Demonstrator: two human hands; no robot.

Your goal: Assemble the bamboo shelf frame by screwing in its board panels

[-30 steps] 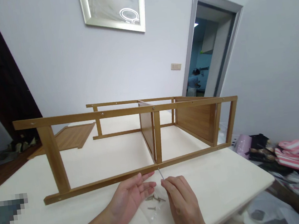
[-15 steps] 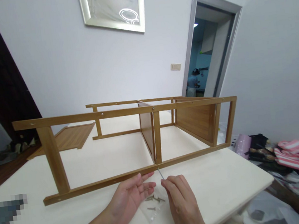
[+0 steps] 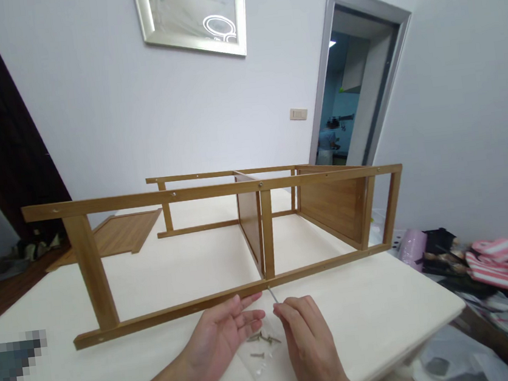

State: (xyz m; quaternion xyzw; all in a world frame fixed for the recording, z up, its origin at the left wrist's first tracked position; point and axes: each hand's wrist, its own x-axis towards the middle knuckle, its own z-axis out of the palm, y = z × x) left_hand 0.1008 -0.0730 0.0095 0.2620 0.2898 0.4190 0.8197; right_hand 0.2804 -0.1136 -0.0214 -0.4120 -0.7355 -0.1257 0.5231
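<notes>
A brown wooden shelf frame (image 3: 171, 310) lies on its side across the white table (image 3: 377, 305), with two panels standing between its side frames. My right hand (image 3: 310, 340) pinches a thin metal hex key (image 3: 273, 296), its far tip against the lower rail where the middle crosspiece (image 3: 267, 232) meets it. Palm up, my left hand (image 3: 224, 328) has its fingers apart beside the same joint, fingertips close to the rail and nothing in them. Below the fingers, several bolts (image 3: 266, 338) lie on a small clear plastic bag (image 3: 257, 367).
Another wooden panel (image 3: 124, 233) lies flat at the table's left. A dark blurred object (image 3: 8, 368) sits at the left edge. Striped cloth (image 3: 496, 267), a pink item (image 3: 412, 249) and plastic bags are heaped right of the table. Through the doorway a person (image 3: 327, 142) stands.
The fingers of my right hand have shifted very slightly on the hex key. My left hand and the frame stay in place.
</notes>
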